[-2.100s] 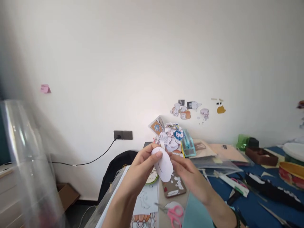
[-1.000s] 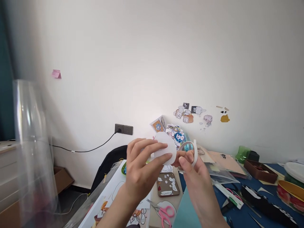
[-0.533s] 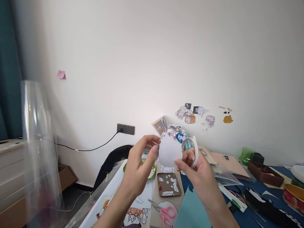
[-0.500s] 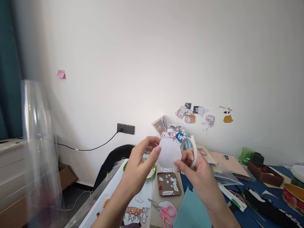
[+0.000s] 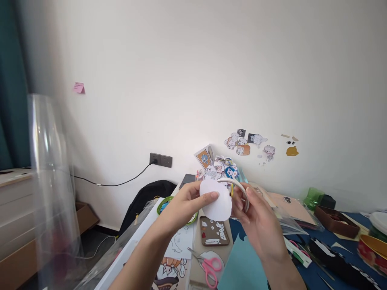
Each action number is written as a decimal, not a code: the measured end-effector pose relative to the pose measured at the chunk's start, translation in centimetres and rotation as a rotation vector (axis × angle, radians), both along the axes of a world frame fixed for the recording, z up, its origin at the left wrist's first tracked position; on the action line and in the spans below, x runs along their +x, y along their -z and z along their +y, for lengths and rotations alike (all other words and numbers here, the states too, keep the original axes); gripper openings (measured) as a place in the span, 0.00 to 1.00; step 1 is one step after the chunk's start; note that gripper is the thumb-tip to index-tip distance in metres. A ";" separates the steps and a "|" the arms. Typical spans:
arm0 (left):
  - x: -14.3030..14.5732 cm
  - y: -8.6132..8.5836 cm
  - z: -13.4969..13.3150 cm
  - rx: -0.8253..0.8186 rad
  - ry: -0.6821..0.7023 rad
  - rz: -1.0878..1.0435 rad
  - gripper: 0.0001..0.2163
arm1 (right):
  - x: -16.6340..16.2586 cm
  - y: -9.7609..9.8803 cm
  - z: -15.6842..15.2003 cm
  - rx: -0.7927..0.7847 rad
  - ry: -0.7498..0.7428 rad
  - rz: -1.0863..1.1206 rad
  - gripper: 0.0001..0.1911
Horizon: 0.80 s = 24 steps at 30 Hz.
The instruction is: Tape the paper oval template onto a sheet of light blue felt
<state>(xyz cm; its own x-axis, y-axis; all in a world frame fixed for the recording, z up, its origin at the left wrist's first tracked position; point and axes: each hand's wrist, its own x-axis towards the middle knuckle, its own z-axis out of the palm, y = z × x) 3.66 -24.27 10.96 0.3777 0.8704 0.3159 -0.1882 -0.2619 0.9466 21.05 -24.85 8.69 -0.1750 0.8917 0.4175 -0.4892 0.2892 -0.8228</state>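
Observation:
My left hand (image 5: 190,201) pinches a rounded white paper cutout (image 5: 217,207), its thumb lying across the blank face and its fingers behind. Just to the right, my right hand (image 5: 256,219) grips a thin white ring, a roll of tape (image 5: 245,193), between thumb and fingers. The roll's upper edge comes close to the cutout's top; whether they touch I cannot tell. Beneath both hands lies a brown tray (image 5: 215,231) with small cut-out pieces. Pink-handled scissors (image 5: 210,268) rest below the tray, on a pale cut-out shape.
A blue-green sheet (image 5: 242,266) lies at the front. Printed drawings (image 5: 171,274) and a green bowl (image 5: 163,205) are on the left. Character cutouts (image 5: 231,171) stand against the wall. A brown box (image 5: 337,221) and floral tin (image 5: 373,253) sit at right. A clear plastic roll (image 5: 48,181) stands far left.
My left hand has taken hold of the white cutout, which my right fingers held before. My right hand now holds only the tape roll, turned to a different angle.

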 end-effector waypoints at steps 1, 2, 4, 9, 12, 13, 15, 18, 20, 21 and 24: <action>0.0 0.0 0.0 0.001 -0.012 -0.012 0.10 | 0.1 0.0 0.1 -0.004 0.061 -0.009 0.13; 0.0 0.0 0.0 0.000 -0.016 -0.019 0.10 | 0.1 0.1 0.2 -0.012 0.121 -0.016 0.12; 0.1 0.0 0.1 -0.007 -0.016 -0.026 0.10 | 0.2 0.2 0.4 -0.036 0.228 -0.011 0.13; 0.3 0.4 0.3 -0.026 -0.022 -0.017 0.11 | 0.3 0.2 0.4 0.014 0.380 0.042 0.08; 0.3 0.7 0.5 -0.055 -0.050 -0.044 0.12 | 1.1 -0.2 0.2 0.092 0.439 0.051 0.04; 0.2 0.7 0.7 -0.059 -0.067 -0.063 0.12 | 1.5 -0.4 0.0 0.111 0.455 0.045 0.04; 0.0 0.9 0.9 -0.055 -0.098 -0.096 0.12 | 2.4 -0.6 -0.4 0.145 0.490 0.006 0.04; 0.0 1.1 1.2 0.001 -0.152 -0.099 0.11 | 2.9 -0.7 -1.4 0.182 0.492 -0.161 0.05; 0.2 1.1 1.2 0.041 -0.168 -0.085 0.10 | 2.2 -0.5 -1.9 0.169 0.400 -0.297 0.06; 0.4 1.2 1.1 0.049 -0.160 -0.077 0.10 | 1.7 -0.4 -2.0 0.145 0.332 -0.353 0.08; 1.0 1.1 0.8 0.039 -0.104 -0.055 0.09 | -0.2 0.1 -1.7 0.041 0.158 -0.438 0.12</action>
